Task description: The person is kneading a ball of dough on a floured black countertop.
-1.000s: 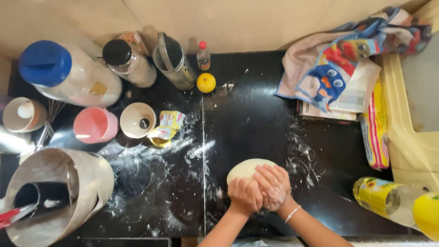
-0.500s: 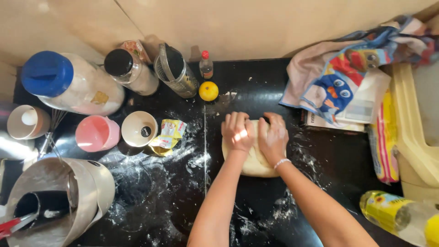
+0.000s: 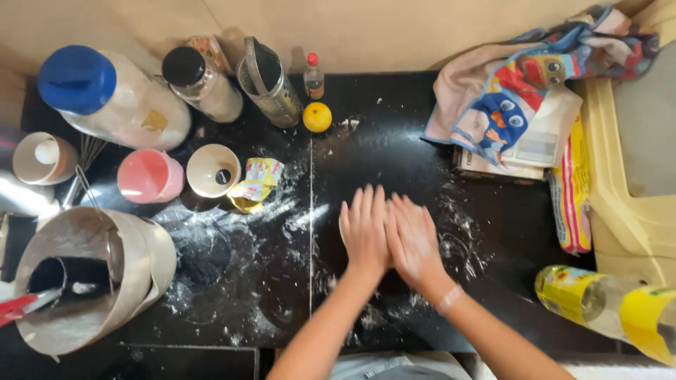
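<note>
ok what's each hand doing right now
Left hand: open, flat, pressing down on the dough.
Right hand: open, flat, pressing beside it.

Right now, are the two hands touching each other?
Touching. The head view shows the left hand and right hand pressed flat side by side, their inner edges meeting with no counter showing between them.

I look down on a glossy black stone countertop (image 3: 394, 127), dusted with white flour, with a thin seam running top to bottom through the middle of the frame. Along the top edge rises a plain beige wall (image 3: 394, 35), matte and unmarked. At the right edge sits a pale yellow moulded plastic sink unit (image 3: 620, 211) with a grey basin at upper right. Bright light glares off the counter at the left edge, and softer sheen streaks the flour near centre.
</note>
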